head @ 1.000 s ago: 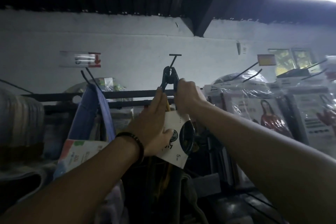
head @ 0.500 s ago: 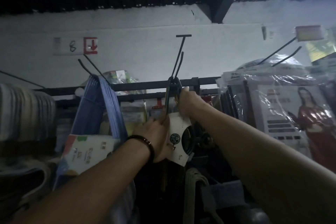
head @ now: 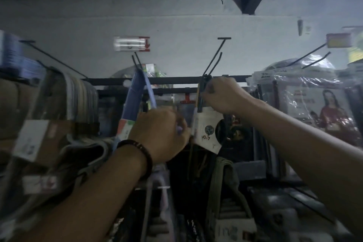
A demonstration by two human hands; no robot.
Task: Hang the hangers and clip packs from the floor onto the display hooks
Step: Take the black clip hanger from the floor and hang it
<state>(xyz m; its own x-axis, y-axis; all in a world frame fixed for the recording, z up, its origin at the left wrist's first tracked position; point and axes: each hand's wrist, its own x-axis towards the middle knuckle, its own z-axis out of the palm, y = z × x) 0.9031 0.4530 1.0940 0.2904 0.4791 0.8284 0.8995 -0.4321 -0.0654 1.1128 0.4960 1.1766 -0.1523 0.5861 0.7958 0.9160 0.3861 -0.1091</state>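
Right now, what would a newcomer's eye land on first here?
At centre, the right hand grips the top of a clip pack at the foot of a black display hook. The left hand, wearing a dark bracelet, is just beside the pack, and blue hangers hang further left.

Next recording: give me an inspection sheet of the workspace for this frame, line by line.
Surface: no table; a black rail carries the hooks.
Job's things: hanger pack with a white card, its top at the base of the display hook.
Clutter: blue hangers on the next hook; plastic-wrapped packs further right.
Hands: right hand grips the pack's top; left hand curled beside the card, contact unclear.
Cables: nothing seen.
Surroundings: white wall, sign with a red arrow; dim, blurred.
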